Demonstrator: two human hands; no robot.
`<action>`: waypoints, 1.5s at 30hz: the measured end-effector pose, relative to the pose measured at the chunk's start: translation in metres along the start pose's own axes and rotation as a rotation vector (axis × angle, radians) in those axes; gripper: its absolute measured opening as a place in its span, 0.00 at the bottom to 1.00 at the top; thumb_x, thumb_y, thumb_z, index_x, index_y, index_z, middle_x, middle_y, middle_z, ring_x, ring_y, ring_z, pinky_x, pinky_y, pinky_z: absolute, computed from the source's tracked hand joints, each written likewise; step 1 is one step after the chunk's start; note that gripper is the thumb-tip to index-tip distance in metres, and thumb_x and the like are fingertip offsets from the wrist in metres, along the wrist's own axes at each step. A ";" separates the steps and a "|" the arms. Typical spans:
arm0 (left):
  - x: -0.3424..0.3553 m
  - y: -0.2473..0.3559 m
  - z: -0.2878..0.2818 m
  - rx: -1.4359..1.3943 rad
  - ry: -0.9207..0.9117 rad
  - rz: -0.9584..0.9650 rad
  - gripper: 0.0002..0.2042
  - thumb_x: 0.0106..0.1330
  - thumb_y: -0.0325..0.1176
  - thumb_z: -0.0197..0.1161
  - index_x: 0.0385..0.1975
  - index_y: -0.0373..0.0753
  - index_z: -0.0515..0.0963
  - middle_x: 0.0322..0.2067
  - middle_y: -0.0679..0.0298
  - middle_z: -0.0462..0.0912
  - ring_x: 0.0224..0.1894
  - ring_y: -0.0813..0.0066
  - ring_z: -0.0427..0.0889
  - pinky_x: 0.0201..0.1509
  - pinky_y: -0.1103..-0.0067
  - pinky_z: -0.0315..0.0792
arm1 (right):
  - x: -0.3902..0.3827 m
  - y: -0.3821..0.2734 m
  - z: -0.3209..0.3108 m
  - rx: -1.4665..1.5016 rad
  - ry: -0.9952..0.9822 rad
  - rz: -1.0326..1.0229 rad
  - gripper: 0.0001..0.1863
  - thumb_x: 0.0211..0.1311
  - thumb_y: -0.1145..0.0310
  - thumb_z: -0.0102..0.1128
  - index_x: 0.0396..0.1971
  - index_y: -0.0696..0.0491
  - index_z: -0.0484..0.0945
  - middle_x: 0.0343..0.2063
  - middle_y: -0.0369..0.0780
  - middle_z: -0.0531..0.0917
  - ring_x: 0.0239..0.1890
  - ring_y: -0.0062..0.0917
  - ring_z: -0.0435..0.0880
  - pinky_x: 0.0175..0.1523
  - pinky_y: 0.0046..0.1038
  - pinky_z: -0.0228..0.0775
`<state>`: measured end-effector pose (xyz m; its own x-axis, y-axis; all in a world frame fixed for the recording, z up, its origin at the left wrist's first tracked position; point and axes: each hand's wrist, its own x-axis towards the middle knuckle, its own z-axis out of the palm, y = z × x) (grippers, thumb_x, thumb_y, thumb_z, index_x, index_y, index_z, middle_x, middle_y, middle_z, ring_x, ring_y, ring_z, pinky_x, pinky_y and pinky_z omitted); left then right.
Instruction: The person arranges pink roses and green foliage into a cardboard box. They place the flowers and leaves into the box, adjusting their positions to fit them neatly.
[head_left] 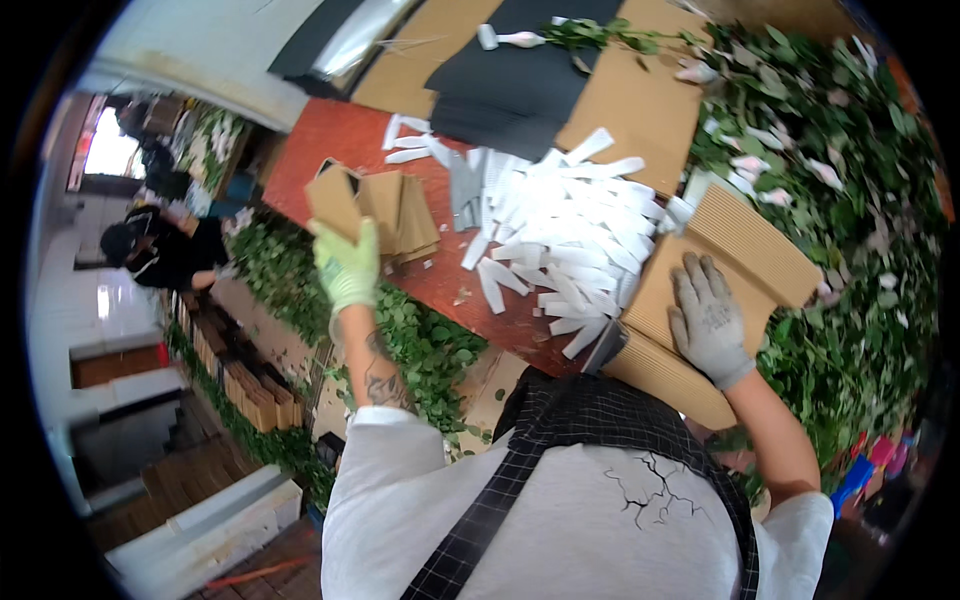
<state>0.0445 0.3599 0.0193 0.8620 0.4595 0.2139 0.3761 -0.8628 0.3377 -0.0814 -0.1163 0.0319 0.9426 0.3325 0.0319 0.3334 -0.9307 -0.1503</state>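
My left hand, in a pale yellow-green glove, pinches the near edge of a small brown cardboard piece. Beside it, more flat cardboard pieces lie overlapping on the red tabletop. My right hand, in a grey glove, lies flat with fingers stretched out on a sheet of ribbed corrugated cardboard. That sheet's near edge curls up toward my apron. Between my hands spreads a heap of white strip-like sleeves. A small white roll sits by the sheet's far left corner.
Leafy pale pink roses are heaped at the right. One rose in a white sleeve lies at the far side, near black sheeting. More greenery lies below the table's left edge. Another person works at the far left.
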 end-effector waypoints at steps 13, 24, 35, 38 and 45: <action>-0.192 0.195 -0.048 -1.520 -1.941 -0.012 0.24 0.73 0.42 0.51 0.57 0.27 0.70 0.51 0.47 0.77 0.49 0.53 0.81 0.52 0.65 0.77 | -0.026 -0.034 -0.095 1.512 -0.040 0.647 0.10 0.64 0.67 0.62 0.39 0.58 0.80 0.28 0.31 0.82 0.27 0.10 0.76 0.33 0.15 0.68; -0.189 0.181 -0.002 -0.667 -1.314 0.853 0.38 0.67 0.42 0.58 0.68 0.21 0.51 0.68 0.35 0.55 0.74 0.50 0.52 0.75 0.68 0.47 | -0.022 0.043 -0.017 1.333 -0.204 0.996 0.15 0.60 0.62 0.66 0.33 0.60 0.79 0.16 0.37 0.79 0.15 0.17 0.77 0.18 0.19 0.69; -0.184 0.212 -0.012 -0.493 -0.812 1.439 0.27 0.54 0.41 0.68 0.52 0.33 0.73 0.57 0.46 0.71 0.61 0.47 0.69 0.65 0.60 0.63 | -0.006 0.030 -0.025 0.746 -0.331 0.895 0.22 0.54 0.52 0.64 0.20 0.58 0.78 0.19 0.46 0.82 0.22 0.31 0.84 0.36 0.32 0.78; -0.200 0.214 -0.004 -0.447 -0.806 1.487 0.24 0.52 0.42 0.69 0.47 0.35 0.75 0.53 0.51 0.74 0.58 0.49 0.72 0.62 0.59 0.65 | -0.014 0.025 -0.013 0.504 -0.266 0.775 0.24 0.54 0.48 0.62 0.21 0.58 0.79 0.25 0.50 0.84 0.29 0.39 0.85 0.41 0.38 0.77; -0.200 0.249 -0.012 -0.194 -0.912 1.561 0.23 0.45 0.44 0.73 0.39 0.40 0.76 0.45 0.57 0.74 0.49 0.55 0.73 0.53 0.62 0.67 | -0.027 0.056 -0.073 0.276 -0.127 0.292 0.17 0.56 0.54 0.60 0.33 0.53 0.81 0.31 0.47 0.83 0.37 0.42 0.83 0.47 0.41 0.74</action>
<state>-0.0378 0.0557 0.0714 0.2655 -0.9602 -0.0868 -0.8520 -0.2758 0.4451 -0.0868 -0.1890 0.0951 0.9810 0.0925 -0.1707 0.0179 -0.9185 -0.3949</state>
